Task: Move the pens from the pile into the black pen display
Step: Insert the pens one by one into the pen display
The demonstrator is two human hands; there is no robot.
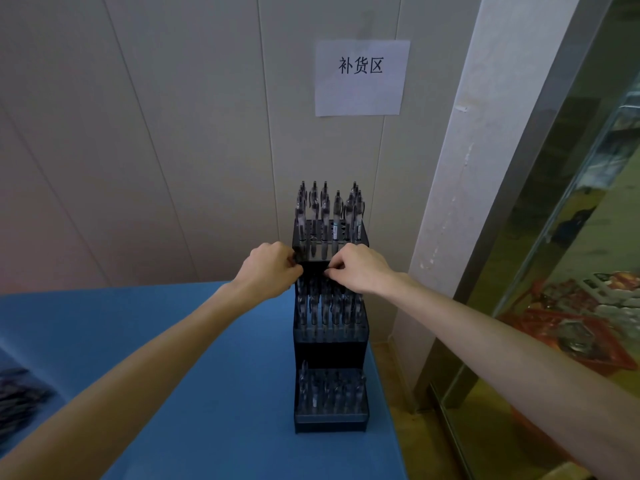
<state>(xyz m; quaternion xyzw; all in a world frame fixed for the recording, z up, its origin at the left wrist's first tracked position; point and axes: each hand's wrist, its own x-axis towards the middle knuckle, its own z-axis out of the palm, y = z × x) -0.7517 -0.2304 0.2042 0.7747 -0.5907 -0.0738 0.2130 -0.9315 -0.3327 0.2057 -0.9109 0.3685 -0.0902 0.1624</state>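
The black pen display [330,351] stands in stepped tiers at the right edge of the blue table. Pens [327,209] stand upright in its top tier, and more fill the middle tier [329,313] and the bottom tier [329,389]. My left hand [270,268] is curled against the display's left edge just below the top tier; what it holds is hidden. My right hand [360,268] pinches a dark pen [327,271] at the row below the top tier. The pile of dark pens [20,393] lies blurred at the far left of the table.
The blue table [207,341] ends just right of the display. A panelled wall with a paper sign [360,77] stands close behind. To the right are a white pillar [467,168] and a glass pane [571,271] with orange crates behind it.
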